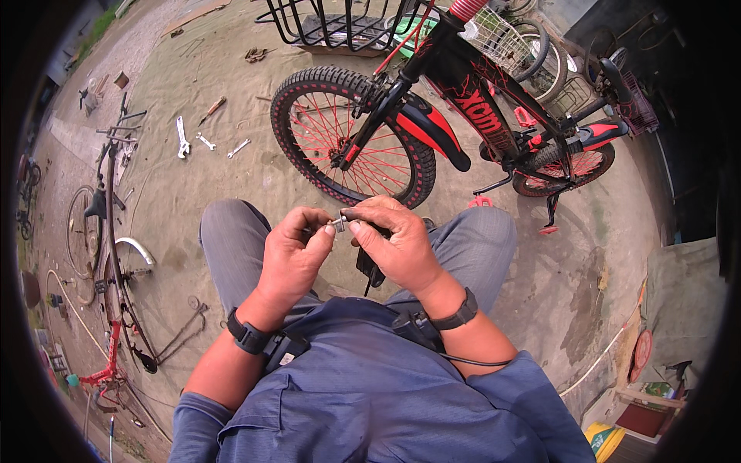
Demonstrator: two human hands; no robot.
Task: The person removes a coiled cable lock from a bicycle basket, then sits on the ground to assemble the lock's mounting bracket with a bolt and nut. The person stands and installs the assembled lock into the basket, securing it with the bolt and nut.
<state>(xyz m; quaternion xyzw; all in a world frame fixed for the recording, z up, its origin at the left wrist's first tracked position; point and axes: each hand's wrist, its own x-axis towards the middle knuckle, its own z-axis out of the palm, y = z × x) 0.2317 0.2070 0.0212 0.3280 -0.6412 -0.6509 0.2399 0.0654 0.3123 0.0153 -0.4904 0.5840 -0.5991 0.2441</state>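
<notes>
My left hand (297, 255) pinches a small silver metal fitting (340, 223) between thumb and fingers, in front of my knees. My right hand (394, 247) is closed beside it, thumb against the fitting and fingers around a dark part. A black object (369, 266) hangs below my hands, partly hidden by them; I cannot make out exactly what it is. Just beyond my hands stands a black and red bicycle (463, 92), its front wheel (297, 127) nearest to me.
An adjustable wrench (182, 139), two small spanners (238, 148) and a screwdriver (212, 109) lie on the floor sheet (197, 69) ahead-left. Bicycle frames and loose parts (108, 355) lie at left. A wire basket (324, 23), more bicycles and a yellow container (606, 440) are around me.
</notes>
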